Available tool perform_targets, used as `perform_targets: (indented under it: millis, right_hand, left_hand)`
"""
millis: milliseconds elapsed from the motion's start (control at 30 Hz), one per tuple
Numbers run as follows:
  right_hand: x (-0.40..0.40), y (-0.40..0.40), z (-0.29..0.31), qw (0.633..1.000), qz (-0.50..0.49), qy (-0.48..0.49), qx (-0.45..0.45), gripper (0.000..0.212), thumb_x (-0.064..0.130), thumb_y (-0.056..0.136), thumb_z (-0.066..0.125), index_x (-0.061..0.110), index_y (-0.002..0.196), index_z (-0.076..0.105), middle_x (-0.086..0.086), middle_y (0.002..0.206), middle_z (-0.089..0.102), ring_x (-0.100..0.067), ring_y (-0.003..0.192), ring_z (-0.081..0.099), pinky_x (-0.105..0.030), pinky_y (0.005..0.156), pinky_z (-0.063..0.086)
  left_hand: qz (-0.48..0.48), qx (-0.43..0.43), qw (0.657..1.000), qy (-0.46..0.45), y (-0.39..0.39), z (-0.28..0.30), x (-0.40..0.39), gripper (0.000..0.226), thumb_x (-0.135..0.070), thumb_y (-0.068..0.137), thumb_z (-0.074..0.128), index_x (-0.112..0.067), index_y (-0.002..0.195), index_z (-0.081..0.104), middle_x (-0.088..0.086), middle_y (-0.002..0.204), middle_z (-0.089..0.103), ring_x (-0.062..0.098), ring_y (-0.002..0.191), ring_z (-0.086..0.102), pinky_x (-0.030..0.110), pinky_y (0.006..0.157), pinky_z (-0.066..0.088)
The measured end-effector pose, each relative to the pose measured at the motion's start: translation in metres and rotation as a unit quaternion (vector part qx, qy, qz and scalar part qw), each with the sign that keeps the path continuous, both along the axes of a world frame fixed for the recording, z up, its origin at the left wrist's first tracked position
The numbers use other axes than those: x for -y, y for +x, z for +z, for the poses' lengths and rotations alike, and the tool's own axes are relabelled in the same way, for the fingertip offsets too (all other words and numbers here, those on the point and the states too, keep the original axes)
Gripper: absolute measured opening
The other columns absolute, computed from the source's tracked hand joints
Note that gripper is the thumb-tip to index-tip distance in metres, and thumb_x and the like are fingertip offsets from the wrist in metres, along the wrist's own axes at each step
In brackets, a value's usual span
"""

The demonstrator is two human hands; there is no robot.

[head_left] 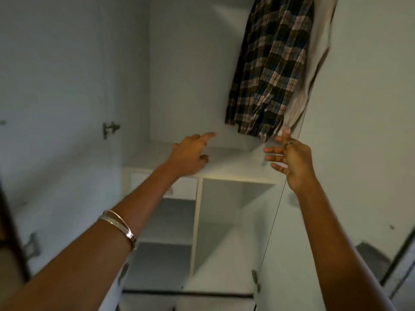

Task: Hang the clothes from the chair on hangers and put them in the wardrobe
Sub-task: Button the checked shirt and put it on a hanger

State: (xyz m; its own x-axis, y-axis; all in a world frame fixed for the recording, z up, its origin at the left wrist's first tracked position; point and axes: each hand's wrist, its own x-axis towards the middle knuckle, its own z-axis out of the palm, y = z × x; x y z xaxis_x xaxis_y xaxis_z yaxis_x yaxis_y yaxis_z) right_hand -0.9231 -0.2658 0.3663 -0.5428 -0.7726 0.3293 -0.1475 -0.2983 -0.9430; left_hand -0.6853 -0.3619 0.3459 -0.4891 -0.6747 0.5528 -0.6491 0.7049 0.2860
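Plaid cotton in brown, cream and blue hangs inside the open wardrobe [175,86]: the checked shirt [269,68] fills the upper right of the hanging space, with a pale garment [314,70] just behind it against the right wall. The hangers and the rail lie above the top edge of the view, so how firmly either piece sits cannot be told.

The right hand [289,158] reaches up to the bottom of the clothes. Its thumb and forefinger seem to nip the lower hem of the pale garment, while the other fingers [272,151] spread loose and straight to the side. The left hand [190,153], with bangles [119,225] on its forearm, stretches into the wardrobe with its fingers relaxed and its forefinger pointing forward; it holds nothing and is apart from the shirt.

Below the hanging space a white ledge [224,162] runs across, with open shelves [166,221] and a tall compartment [226,221] under it. The left door [56,108] stands open, its latch [110,129] showing.

The hanging looks done for these two pieces, and the hands appear to be straightening them. The risk lies in the tug at the hem: too hard a pull downward could slide a shoulder off its hanger or unhook the hanger from the rail, dropping the garment onto the ledge. A hem left sticking out toward the right edge could also get caught when the door shuts. The chair is out of view, so whether more clothes wait there cannot be told.
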Motion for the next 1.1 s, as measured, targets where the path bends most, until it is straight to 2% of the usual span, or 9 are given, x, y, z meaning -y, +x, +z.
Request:
perform_targets:
  millis: [67, 233, 333, 467, 567, 767, 900, 1000, 1100]
  right_hand:
    - [-0.029, 0.030, -0.027, 1.000, 0.011, 0.011, -0.002, 0.026, 0.044, 0.097, 0.049, 0.024, 0.106, 0.063, -0.006, 0.088, 0.075, -0.018, 0.071, 0.067, -0.034, 0.071, 0.049]
    - [-0.121, 0.138, -0.090, 0.996, 0.050, 0.067, 0.035, 0.036, 0.055, 0.095, 0.046, 0.023, 0.105, 0.060, -0.005, 0.083, 0.073, -0.016, 0.066, 0.065, -0.031, 0.065, 0.046]
    - [-0.160, 0.181, -0.106, 0.992, 0.091, 0.084, 0.022, 0.039, 0.054, 0.095, 0.045, 0.020, 0.106, 0.061, -0.005, 0.083, 0.074, -0.017, 0.069, 0.066, -0.034, 0.070, 0.049]
    - [-0.221, 0.247, -0.124, 0.986, 0.131, 0.098, 0.025, 0.036, 0.052, 0.096, 0.044, 0.021, 0.106, 0.061, -0.008, 0.084, 0.074, -0.019, 0.071, 0.066, -0.036, 0.074, 0.050]
    - [-0.267, 0.303, -0.143, 0.977, 0.171, 0.129, 0.021, 0.038, 0.051, 0.096, 0.045, 0.020, 0.111, 0.060, -0.009, 0.084, 0.073, -0.019, 0.067, 0.064, -0.034, 0.070, 0.047]
    - [-0.354, 0.396, -0.191, 0.963, 0.230, 0.136, 0.022, 0.033, 0.050, 0.096, 0.047, 0.021, 0.103, 0.061, -0.008, 0.078, 0.073, -0.017, 0.063, 0.063, -0.029, 0.061, 0.043]
    - [-0.441, 0.470, -0.238, 0.941, 0.274, 0.200, 0.014, 0.035, 0.048, 0.095, 0.050, 0.016, 0.103, 0.061, -0.010, 0.077, 0.073, -0.012, 0.056, 0.062, -0.022, 0.053, 0.042]
    - [-0.475, 0.517, -0.249, 0.930, 0.303, 0.207, 0.010, 0.032, 0.045, 0.095, 0.052, 0.014, 0.102, 0.060, -0.009, 0.077, 0.072, -0.012, 0.057, 0.062, -0.014, 0.048, 0.043]
    - [-0.498, 0.566, -0.249, 0.919, 0.336, 0.204, -0.013, 0.028, 0.042, 0.096, 0.053, 0.015, 0.102, 0.059, -0.007, 0.076, 0.071, -0.014, 0.060, 0.061, -0.017, 0.051, 0.044]
  left_hand:
    - [0.037, -0.018, 0.999, 0.008, 0.035, -0.022, -0.037, 0.067, -0.023, 0.091, 0.058, -0.033, 0.148, 0.024, 0.007, 0.131, 0.050, 0.029, 0.123, 0.045, 0.055, 0.101, 0.037]
    - [0.121, 0.024, 0.991, 0.056, 0.134, -0.086, -0.157, 0.069, -0.027, 0.091, 0.058, -0.033, 0.148, 0.021, 0.008, 0.136, 0.045, 0.032, 0.125, 0.042, 0.054, 0.099, 0.034]
    - [0.166, 0.056, 0.983, 0.058, 0.179, -0.105, -0.205, 0.069, -0.028, 0.092, 0.057, -0.031, 0.149, 0.019, 0.010, 0.137, 0.042, 0.033, 0.123, 0.043, 0.053, 0.097, 0.037]
    - [0.220, 0.093, 0.969, 0.066, 0.243, -0.126, -0.274, 0.068, -0.030, 0.092, 0.056, -0.032, 0.149, 0.019, 0.008, 0.144, 0.035, 0.036, 0.131, 0.035, 0.057, 0.100, 0.035]
    - [0.254, 0.119, 0.956, 0.085, 0.288, -0.142, -0.336, 0.066, -0.028, 0.091, 0.055, -0.032, 0.148, 0.022, 0.008, 0.144, 0.032, 0.037, 0.132, 0.032, 0.055, 0.099, 0.034]
    - [0.280, 0.144, 0.947, 0.057, 0.366, -0.181, -0.449, 0.068, -0.028, 0.088, 0.058, -0.031, 0.147, 0.025, 0.005, 0.145, 0.029, 0.030, 0.136, 0.022, 0.053, 0.104, 0.028]
    - [0.312, 0.172, 0.925, 0.131, 0.437, -0.223, -0.564, 0.070, -0.026, 0.086, 0.059, -0.032, 0.147, 0.026, 0.003, 0.146, 0.026, 0.026, 0.137, 0.020, 0.052, 0.105, 0.026]
    - [0.347, 0.164, 0.912, 0.145, 0.483, -0.233, -0.609, 0.071, -0.028, 0.084, 0.059, -0.034, 0.146, 0.026, 0.002, 0.146, 0.027, 0.025, 0.136, 0.022, 0.049, 0.104, 0.027]
    - [0.378, 0.139, 0.898, 0.176, 0.525, -0.233, -0.645, 0.070, -0.026, 0.084, 0.061, -0.033, 0.145, 0.028, 0.003, 0.147, 0.026, 0.027, 0.137, 0.021, 0.052, 0.105, 0.026]
